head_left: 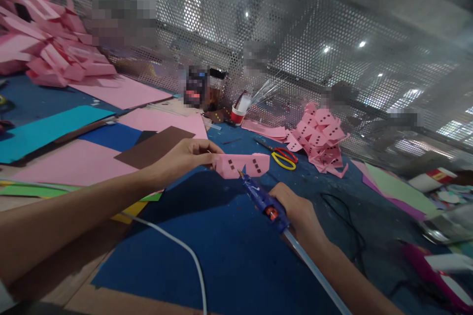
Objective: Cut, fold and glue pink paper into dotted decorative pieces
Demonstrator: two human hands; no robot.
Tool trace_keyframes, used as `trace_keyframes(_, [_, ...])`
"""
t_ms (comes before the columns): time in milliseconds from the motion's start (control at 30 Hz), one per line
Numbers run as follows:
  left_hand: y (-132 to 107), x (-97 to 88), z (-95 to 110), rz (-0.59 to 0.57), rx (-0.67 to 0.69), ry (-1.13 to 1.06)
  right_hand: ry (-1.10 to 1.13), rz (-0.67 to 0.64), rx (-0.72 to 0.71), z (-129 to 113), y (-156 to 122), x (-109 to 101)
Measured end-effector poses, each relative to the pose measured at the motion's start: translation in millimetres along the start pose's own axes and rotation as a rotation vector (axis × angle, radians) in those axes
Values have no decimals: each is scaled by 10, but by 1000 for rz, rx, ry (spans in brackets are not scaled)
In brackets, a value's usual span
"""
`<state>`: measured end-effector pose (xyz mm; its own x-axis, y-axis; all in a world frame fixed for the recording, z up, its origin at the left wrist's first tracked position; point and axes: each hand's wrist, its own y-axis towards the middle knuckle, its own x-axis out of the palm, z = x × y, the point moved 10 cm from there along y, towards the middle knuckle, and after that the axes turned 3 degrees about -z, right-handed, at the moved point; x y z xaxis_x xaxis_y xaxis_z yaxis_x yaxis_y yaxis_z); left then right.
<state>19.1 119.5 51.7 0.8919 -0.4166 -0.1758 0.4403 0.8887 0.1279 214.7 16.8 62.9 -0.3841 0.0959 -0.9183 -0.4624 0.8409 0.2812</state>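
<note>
My left hand (188, 155) pinches one end of a folded pink paper piece (242, 165) with small dark squares, holding it above the blue table covering (221, 236). My right hand (297, 209) grips a blue hot glue gun (264, 199). Its nozzle tip touches the lower edge of the pink piece near the middle. A clear glue stick (314, 270) sticks out of the gun's back along my forearm.
Yellow-and-red scissors (283, 156) lie beyond the piece, next to a heap of similar pink pieces (320, 138). Pink, brown, teal and blue sheets lie at left, with a pile of pink strips (48, 44) at far left. A white cable (185, 251) runs near my left arm. A perforated metal screen backs the table.
</note>
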Motion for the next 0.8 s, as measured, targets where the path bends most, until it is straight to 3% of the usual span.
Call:
trace_keyframes(167, [11,-48,-38,32,-5,-71,125,8,38,-1,47,13])
trace_keyframes(367, [54,-170,-125,96,-7,-269,301,-11,256,79,26,13])
trace_keyframes(633, [97,-445,-205,279,-16,-364,480,-157,560,496,-34,285])
trace_keyframes(800, [100,-495,-186,295,-1,-342,424,-271,532,566,161,367])
